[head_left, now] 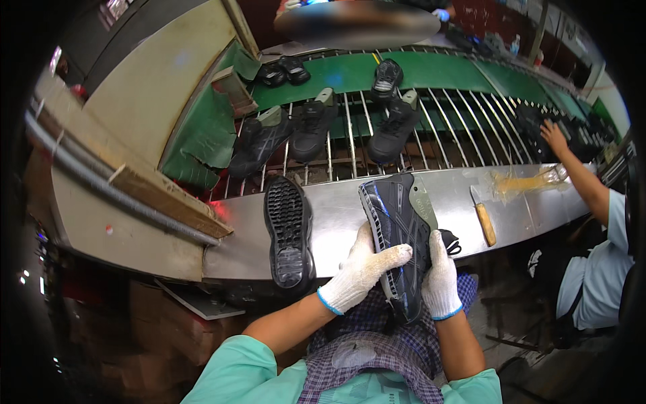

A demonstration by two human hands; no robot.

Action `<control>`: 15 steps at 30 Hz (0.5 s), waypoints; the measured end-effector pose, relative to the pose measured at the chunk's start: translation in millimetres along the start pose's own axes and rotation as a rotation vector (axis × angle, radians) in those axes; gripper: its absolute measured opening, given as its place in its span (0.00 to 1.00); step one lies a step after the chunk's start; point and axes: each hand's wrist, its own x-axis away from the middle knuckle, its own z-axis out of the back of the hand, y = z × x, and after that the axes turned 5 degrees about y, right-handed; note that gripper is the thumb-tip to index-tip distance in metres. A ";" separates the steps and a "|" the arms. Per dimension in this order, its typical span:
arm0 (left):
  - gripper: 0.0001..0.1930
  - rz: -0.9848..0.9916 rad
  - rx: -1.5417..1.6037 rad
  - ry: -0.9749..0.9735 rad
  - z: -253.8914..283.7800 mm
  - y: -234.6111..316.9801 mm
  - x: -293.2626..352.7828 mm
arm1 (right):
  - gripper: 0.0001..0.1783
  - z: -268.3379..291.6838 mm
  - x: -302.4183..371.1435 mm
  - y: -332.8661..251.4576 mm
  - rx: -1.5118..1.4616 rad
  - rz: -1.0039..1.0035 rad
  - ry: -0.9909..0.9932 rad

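Note:
A black shoe upper is tilted on its side between my two gloved hands at the front edge of the metal bench. A grey-green shoe last sticks out of its opening. Blue and whitish marks run along its lower edge, which faces left. My left hand grips the shoe from the left, its thumb lying across the upper. On the other side, my right hand is closed against the shoe; part of its grip is hidden. Left of the shoe, a black rubber sole lies on the bench with its hollow, studded face up.
A wooden-handled knife rests on the metal bench, right of the shoe. Beyond are metal rollers bearing several black shoes, and a green belt. At right, a co-worker's hand reaches over dark shoes. A wooden board borders the left.

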 end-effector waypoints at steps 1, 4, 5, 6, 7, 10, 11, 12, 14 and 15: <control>0.49 -0.032 0.037 -0.007 10.7 -6.6 5.2 | 0.25 -3.7 7.6 0.8 0.056 -0.001 -0.054; 0.54 -0.238 0.044 0.028 21.4 -3.9 27.3 | 0.26 -10.9 19.0 8.6 0.017 0.057 -0.183; 0.56 -0.375 -0.047 0.044 27.6 -3.2 33.7 | 0.28 -18.2 27.7 5.9 -0.079 0.010 -0.223; 0.58 -0.508 -0.129 0.052 31.6 -1.5 40.1 | 0.31 -18.5 34.2 -1.6 -0.068 0.075 -0.298; 0.63 -0.625 -0.168 0.048 32.0 4.1 45.6 | 0.32 29.6 12.2 3.4 -0.194 0.002 -0.575; 0.52 -1.164 -0.497 -0.124 62.2 -5.4 21.7 | 0.33 15.1 42.4 13.7 0.013 -0.126 -0.253; 0.44 -1.352 -0.359 -0.114 51.4 22.5 30.2 | 0.33 12.3 49.9 17.8 0.081 -0.145 -0.193; 0.41 -1.295 -0.561 -0.214 50.5 36.1 34.0 | 0.33 5.0 55.3 19.2 0.189 -0.042 -0.226; 0.37 -1.365 -0.795 -0.288 43.2 43.9 38.7 | 0.31 -11.1 62.2 10.8 0.422 0.130 -0.279; 0.37 -1.359 -0.896 -0.322 41.0 42.0 37.9 | 0.31 -14.5 64.5 8.6 0.544 0.199 -0.326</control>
